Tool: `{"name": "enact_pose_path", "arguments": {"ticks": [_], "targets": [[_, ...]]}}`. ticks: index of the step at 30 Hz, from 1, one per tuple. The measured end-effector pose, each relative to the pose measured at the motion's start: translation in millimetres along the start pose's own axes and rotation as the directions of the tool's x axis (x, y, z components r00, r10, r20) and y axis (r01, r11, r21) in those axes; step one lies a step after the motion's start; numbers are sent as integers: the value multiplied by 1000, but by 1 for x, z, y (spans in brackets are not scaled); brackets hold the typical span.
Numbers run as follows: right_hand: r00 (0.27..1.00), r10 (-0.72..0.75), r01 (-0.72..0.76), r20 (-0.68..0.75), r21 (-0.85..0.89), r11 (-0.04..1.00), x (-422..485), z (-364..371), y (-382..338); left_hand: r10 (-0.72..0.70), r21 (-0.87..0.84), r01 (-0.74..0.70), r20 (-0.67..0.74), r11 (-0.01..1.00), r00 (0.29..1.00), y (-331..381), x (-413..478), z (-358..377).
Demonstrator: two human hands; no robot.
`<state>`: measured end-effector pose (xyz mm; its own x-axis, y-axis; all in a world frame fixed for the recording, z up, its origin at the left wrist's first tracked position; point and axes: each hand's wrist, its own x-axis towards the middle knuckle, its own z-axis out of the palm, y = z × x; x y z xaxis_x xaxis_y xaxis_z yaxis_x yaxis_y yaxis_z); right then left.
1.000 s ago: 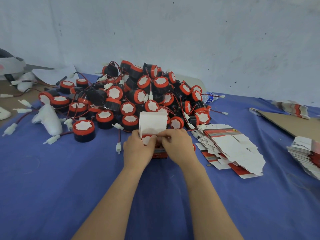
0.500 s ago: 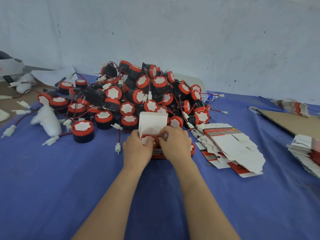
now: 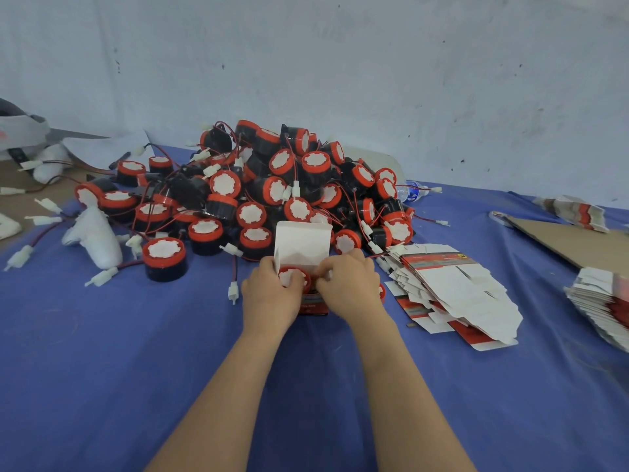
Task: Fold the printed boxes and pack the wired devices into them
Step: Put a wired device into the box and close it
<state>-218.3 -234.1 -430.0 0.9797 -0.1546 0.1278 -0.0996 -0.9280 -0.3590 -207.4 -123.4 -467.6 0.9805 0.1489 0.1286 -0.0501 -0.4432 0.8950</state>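
A small printed box (image 3: pixel 313 306) stands upright on the blue cloth with its white lid flap (image 3: pixel 302 245) raised. Inside its open top sits a round red-and-black wired device (image 3: pixel 293 277). My left hand (image 3: pixel 269 294) grips the box's left side, fingers curled over the rim by a small side flap. My right hand (image 3: pixel 350 287) grips the right side, its fingertips pinching at the rim. Behind the box lies a big pile of the same devices (image 3: pixel 272 192) with red wires and white plugs. A fanned heap of flat printed boxes (image 3: pixel 452 287) lies to the right.
A second stack of flat boxes (image 3: pixel 606 301) lies at the far right edge, with brown cardboard (image 3: pixel 571 240) behind it. White foam pieces (image 3: pixel 95 236) and a loose plug (image 3: pixel 233 291) lie at the left. A water bottle (image 3: pixel 410 192) sits behind the pile by the wall.
Both hands stayed on the box. My right fingers have shifted along the right rim, and the device's red top shows more clearly in the opening.
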Motion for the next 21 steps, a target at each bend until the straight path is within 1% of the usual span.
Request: {"name": "enact_pose_path", "arguments": {"ticks": [3, 4, 6, 9, 12, 15, 18, 19, 21], "targets": [[999, 31, -32, -5, -56, 998, 3, 2, -9, 59, 181, -39, -105, 983, 993, 0, -3, 0], [1000, 29, -30, -9, -70, 997, 3, 2, -11, 78, 190, -52, -131, 980, 988, 1, -4, -1], [1000, 6, -8, -14, -107, 994, 5, 0, -16, 81, 151, -61, -135, 987, 988, 2, -5, 0], [997, -68, 72, 36, -127, 989, 6, -10, -20, 61, 125, -45, -124, 991, 990, 2, -4, 1], [983, -125, 133, 133, -55, 990, 1, -24, -17, 36, 123, -22, -116, 992, 993, 2, -3, 0], [970, -177, 174, 163, 35, 984, -7, -35, -10, 20, 135, -6, -105, 991, 994, 3, -3, -1], [979, -183, 177, 88, 73, 982, -10, -31, -2, 27, 121, -15, -101, 993, 995, 3, -4, -2], [987, -156, 152, 33, 111, 982, -10, -29, 2, 34, 117, -22, -102, 993, 994, 2, -4, -2], [994, -34, 55, -103, 204, 977, -7, -24, 11, 47, 116, -34, -113, 993, 992, 2, -5, -2]]}}
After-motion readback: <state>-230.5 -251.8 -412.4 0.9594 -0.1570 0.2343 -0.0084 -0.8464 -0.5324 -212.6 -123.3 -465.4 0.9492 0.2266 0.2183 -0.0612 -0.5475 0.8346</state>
